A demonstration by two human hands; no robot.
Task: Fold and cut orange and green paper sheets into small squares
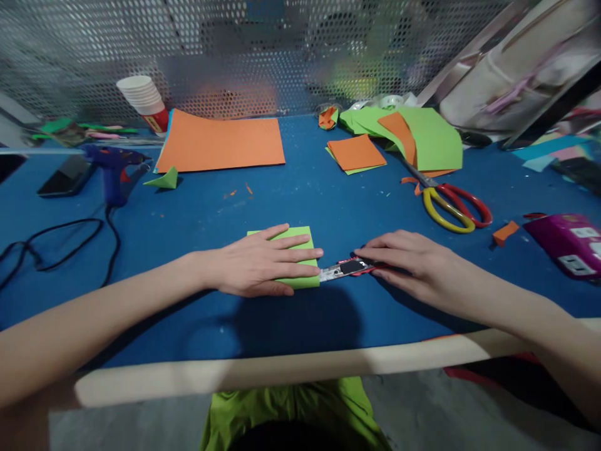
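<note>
My left hand (267, 260) lies flat with its fingers spread, pressing a green paper square (307, 280) onto the blue tabletop (206, 200). A red and black utility knife (350, 268) is gripped at its rear end by my right hand (406, 260). The knife lies low over the table, and its metal front end meets the paper's right edge near my left fingertips. Whether the blade is inside the folded paper or just beside it, I cannot tell. Much of the paper is hidden beneath my left hand.
Behind my hands are orange sheets (225, 144), small orange squares (357, 152) and green paper (436, 138). Scissors (451, 203) lie to the right, near a purple packet (570, 244). A blue glue gun (111, 169) with its cord, and paper cups (143, 100), stand left. A perforated metal panel (291, 56) closes the back.
</note>
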